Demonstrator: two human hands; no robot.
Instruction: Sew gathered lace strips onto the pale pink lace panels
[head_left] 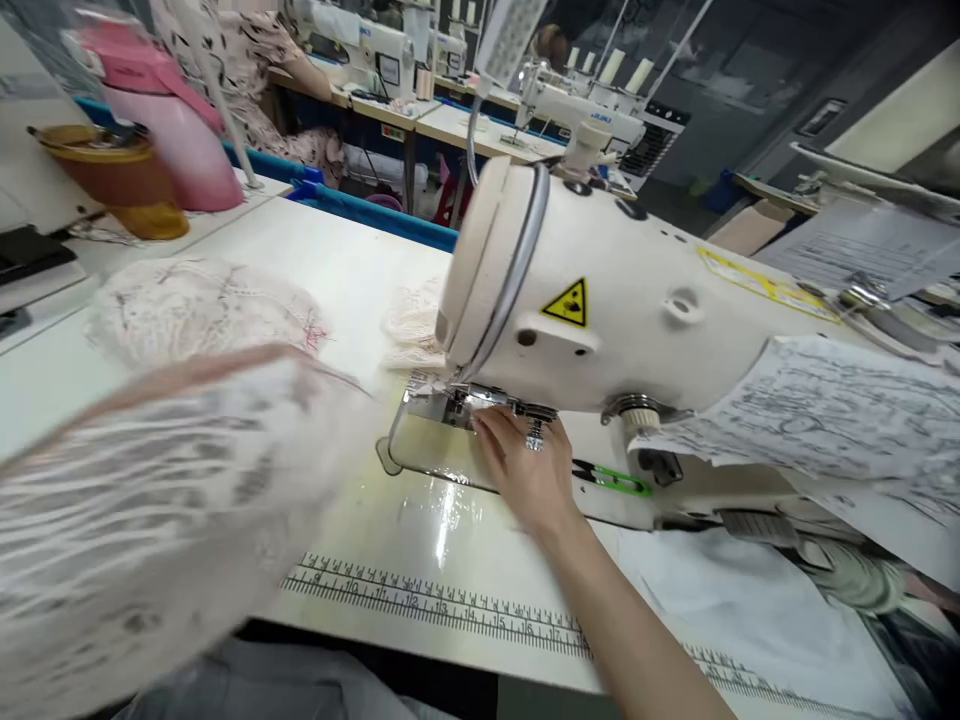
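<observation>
My right hand (529, 465) reaches under the head of a white sewing machine (630, 270). Its thumb and fingers come together beside the presser foot (459, 400); whatever lies between them is too small to make out. On the left, white lace fabric (172, 510) with a striped openwork pattern is draped over my left arm and smeared by motion. My left hand (296, 375) shows only faintly through the fabric, so its fingers cannot be read. Behind it lies a heap of lace pieces (210, 305) with red threads. A smaller lace stack (414, 320) sits behind the needle area.
A printed ruler (450, 605) runs along the table's front edge. Green thread snips (611, 478) lie on the machine bed. White cloth (742, 600) and paper sheets (817, 410) are at right. A brown cup (120, 180) and pink bottle (161, 110) stand back left. Another person (232, 80) sits beyond.
</observation>
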